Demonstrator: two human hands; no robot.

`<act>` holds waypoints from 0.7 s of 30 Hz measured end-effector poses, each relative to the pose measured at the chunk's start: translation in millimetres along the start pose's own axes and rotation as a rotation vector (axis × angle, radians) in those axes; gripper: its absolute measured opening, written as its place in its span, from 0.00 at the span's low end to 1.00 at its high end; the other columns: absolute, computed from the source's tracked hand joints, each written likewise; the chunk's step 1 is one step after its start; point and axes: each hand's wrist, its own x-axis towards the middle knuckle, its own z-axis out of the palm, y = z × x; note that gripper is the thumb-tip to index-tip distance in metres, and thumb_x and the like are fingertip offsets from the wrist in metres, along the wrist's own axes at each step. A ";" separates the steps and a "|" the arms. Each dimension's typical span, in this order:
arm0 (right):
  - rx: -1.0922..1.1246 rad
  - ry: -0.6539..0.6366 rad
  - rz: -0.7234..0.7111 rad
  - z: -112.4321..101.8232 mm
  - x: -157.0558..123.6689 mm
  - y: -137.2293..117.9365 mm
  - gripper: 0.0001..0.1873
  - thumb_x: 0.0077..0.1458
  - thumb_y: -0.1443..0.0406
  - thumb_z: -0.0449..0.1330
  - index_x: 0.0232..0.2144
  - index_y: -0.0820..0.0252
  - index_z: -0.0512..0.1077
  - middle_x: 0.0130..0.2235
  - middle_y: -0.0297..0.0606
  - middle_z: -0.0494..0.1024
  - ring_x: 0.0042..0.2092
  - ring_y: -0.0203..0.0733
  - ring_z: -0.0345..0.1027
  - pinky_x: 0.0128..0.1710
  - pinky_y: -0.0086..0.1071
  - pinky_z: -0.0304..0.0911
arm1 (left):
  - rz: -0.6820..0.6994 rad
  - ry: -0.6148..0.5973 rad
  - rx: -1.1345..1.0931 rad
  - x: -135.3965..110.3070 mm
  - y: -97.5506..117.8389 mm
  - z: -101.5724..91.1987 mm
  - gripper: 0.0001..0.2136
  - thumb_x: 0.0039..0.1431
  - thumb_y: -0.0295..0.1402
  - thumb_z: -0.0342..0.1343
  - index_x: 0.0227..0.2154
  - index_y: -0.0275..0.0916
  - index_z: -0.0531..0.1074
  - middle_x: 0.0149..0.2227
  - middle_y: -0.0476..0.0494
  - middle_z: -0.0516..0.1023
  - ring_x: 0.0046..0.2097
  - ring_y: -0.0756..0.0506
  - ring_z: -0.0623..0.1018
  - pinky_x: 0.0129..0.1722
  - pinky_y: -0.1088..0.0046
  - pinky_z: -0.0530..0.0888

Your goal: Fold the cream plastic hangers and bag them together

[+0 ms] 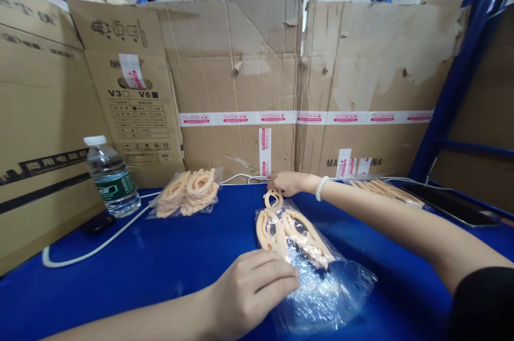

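A clear plastic bag [321, 298] lies on the blue table in front of me, with several pale tan, flat looped pieces [303, 234] at its far end. My left hand [255, 290] is closed with its fingers curled at the left edge of the bag. Beyond the bag, my right hand [287, 183], with a white bead bracelet at the wrist, reaches across to a small pale tan looped piece [273, 200]. Its fingers are closed on the far end of that piece, partly blurred. The near end of the small piece meets the larger loops.
A filled bag of similar looped pieces [187, 191] lies back left, near a water bottle [112, 177] and a dark object [97, 223]. White cable [100, 247] runs along the left. Back right lie bagged tan sticks [385, 191] and a black tablet-like slab [453, 204]. Cardboard [241, 84] walls the back.
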 end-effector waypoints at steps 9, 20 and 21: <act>-0.035 0.135 0.306 -2.5 -108.1 -19.6 0.13 0.60 0.74 0.51 0.42 0.67 0.74 0.39 0.47 0.76 0.41 0.42 0.71 0.44 0.34 0.65 | -0.012 0.063 -0.012 0.5 1.5 -3.3 0.10 0.63 0.20 0.49 0.42 0.31 0.74 0.36 0.37 0.82 0.37 0.43 0.80 0.38 0.67 0.79; -0.169 0.943 0.341 -43.4 -193.8 -199.3 0.05 0.63 0.68 0.54 0.37 0.55 0.70 0.32 0.36 0.76 0.31 0.37 0.71 0.29 0.29 0.67 | -0.221 0.241 -0.068 -1.6 1.4 3.4 0.08 0.57 0.17 0.55 0.33 0.37 0.71 0.31 0.43 0.81 0.34 0.47 0.81 0.38 0.72 0.79; -0.164 0.911 0.330 -44.4 -193.8 -218.3 0.05 0.63 0.67 0.54 0.37 0.54 0.70 0.32 0.37 0.77 0.31 0.39 0.72 0.29 0.30 0.67 | -0.225 0.250 -0.065 -1.0 1.8 3.5 0.07 0.57 0.18 0.56 0.33 0.37 0.71 0.31 0.44 0.81 0.34 0.48 0.81 0.38 0.72 0.78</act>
